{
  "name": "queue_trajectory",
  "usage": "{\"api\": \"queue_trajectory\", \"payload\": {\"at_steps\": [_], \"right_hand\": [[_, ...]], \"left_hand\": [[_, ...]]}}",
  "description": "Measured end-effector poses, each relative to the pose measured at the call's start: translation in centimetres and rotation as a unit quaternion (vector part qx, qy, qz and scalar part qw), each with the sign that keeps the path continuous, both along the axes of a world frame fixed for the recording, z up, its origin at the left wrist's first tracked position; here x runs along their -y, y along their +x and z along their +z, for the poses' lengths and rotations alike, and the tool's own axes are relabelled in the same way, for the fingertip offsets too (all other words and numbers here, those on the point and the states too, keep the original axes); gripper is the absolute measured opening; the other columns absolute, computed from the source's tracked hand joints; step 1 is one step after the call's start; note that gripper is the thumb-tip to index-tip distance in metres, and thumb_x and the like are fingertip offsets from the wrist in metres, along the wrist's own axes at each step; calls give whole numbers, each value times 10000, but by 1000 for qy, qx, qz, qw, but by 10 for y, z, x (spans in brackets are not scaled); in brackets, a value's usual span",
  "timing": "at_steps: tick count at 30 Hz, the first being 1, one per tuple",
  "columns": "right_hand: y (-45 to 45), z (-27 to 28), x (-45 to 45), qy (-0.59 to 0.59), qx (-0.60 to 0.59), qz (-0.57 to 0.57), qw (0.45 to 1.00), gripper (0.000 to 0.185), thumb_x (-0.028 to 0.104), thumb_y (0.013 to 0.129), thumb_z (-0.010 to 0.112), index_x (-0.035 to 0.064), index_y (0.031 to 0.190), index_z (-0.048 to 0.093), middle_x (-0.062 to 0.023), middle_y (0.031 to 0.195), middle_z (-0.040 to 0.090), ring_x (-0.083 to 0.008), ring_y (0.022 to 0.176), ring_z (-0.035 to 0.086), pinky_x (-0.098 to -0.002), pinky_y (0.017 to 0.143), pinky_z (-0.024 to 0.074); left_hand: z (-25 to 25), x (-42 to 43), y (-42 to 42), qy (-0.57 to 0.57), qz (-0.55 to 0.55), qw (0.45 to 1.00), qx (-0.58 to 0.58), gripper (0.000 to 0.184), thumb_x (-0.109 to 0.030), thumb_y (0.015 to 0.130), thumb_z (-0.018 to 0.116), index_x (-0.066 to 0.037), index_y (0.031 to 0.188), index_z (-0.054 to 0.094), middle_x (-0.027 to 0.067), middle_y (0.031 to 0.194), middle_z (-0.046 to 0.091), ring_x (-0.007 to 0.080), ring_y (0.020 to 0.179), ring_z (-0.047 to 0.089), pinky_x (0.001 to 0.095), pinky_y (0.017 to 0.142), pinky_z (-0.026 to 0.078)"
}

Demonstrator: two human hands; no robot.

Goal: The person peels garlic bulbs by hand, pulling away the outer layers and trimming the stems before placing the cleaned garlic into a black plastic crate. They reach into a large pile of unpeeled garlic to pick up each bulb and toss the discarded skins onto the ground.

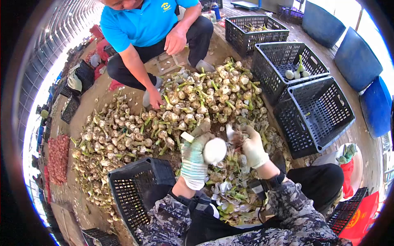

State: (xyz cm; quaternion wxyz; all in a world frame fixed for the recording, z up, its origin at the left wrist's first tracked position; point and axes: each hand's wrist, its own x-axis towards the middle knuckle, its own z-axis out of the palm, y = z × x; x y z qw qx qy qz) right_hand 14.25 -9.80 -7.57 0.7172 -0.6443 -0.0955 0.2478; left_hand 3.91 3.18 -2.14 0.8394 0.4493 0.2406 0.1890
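My left hand (195, 156), in a striped, soiled glove, is closed round a peeled white garlic bulb (214, 151) whose cut stem sticks out on the left. To its right, my right hand (253, 148), in a pale glove, pinches brown, papery material (237, 138) that looks like peeled skins. A small gap lies between the bulb and my right hand. Beneath both hands are loose peelings and leaves (230, 186). Unpeeled garlic bulbs (221, 92) are heaped just beyond.
A person in a blue shirt (141, 26) squats opposite, one hand at the heap. Black crates (314, 117) stand at the right, one behind holding a few white bulbs (297, 74). Another black crate (139, 186) is at my left. Blue tubs (358, 59) stand far right.
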Motion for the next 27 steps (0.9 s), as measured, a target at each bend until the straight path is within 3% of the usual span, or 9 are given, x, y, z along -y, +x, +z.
{"api": "queue_trajectory", "payload": {"at_steps": [1, 3, 5, 7, 9, 13, 17, 20, 27], "right_hand": [[8, -3, 8, -34, -89, 43, 995, 191, 60, 892, 497, -28, 1058, 529, -105, 830, 636, -146, 627, 588, -263, 526, 476], [19, -71, 22, -232, 315, 208, 897, 304, 92, 892, 510, -45, 1163, 499, -121, 894, 646, -151, 696, 601, -262, 585, 491], [12, -6, 23, -304, 157, 262, 902, 416, 111, 867, 548, -50, 1238, 453, -137, 997, 634, -157, 795, 607, -266, 650, 496], [12, 21, 15, -76, 144, 218, 962, 543, 201, 822, 659, -71, 1233, 430, -130, 1050, 596, -145, 877, 592, -276, 700, 494], [-13, 64, 6, -52, 48, 231, 970, 475, 160, 773, 650, -59, 1158, 478, -217, 1056, 605, -322, 933, 611, -353, 811, 468], [-46, 68, -11, -68, 257, 119, 957, 308, 116, 753, 697, -20, 969, 524, -171, 854, 630, -245, 742, 632, -313, 623, 471], [-50, 61, -10, 191, -174, 140, 956, 271, 112, 824, 632, 11, 1059, 543, -80, 935, 622, -200, 756, 615, -275, 693, 516], [-55, 38, -9, 400, -442, 127, 793, 267, 77, 865, 561, 43, 1128, 534, -86, 1057, 600, -207, 904, 619, -335, 708, 554], [-63, 56, -1, 454, -445, 168, 754, 261, 96, 883, 538, 34, 1136, 517, -72, 1060, 602, -207, 912, 616, -324, 688, 550]], "left_hand": [[4, -1, -3, 14, -4, 1000, 19, 302, -97, 856, 549, -11, 1146, 555, 55, 868, 630, 133, 690, 611, 259, 579, 530], [-2, -8, -2, 12, 21, 999, 39, 317, -106, 846, 553, -13, 1149, 548, 44, 844, 625, 134, 712, 607, 264, 586, 533], [3, -8, -5, -22, 12, 998, 50, 326, -125, 839, 564, -29, 1150, 548, 35, 859, 619, 129, 732, 598, 259, 588, 526], [9, -2, 0, -11, 19, 999, 42, 329, -165, 840, 577, -49, 1147, 553, 31, 875, 612, 124, 746, 593, 256, 582, 523], [6, 4, 3, 3, 42, 999, 13, 350, -265, 872, 571, -59, 1154, 551, 31, 894, 602, 126, 762, 586, 256, 634, 508], [7, -2, 4, -99, 23, 995, 20, 379, -351, 912, 536, -70, 1166, 542, 39, 902, 595, 137, 776, 580, 256, 688, 490], [0, -11, -1, -157, -35, 985, 64, 421, -446, 889, 536, -94, 1120, 550, 54, 859, 614, 188, 702, 628, 296, 571, 535], [-2, -7, -2, -167, -14, 984, 56, 354, -405, 886, 561, -85, 1035, 585, 49, 824, 622, 203, 716, 636, 330, 597, 541], [-4, -10, -2, -275, -79, 947, 145, 307, -359, 916, 522, -93, 1036, 618, 66, 796, 657, 224, 736, 651, 347, 632, 554]]}}
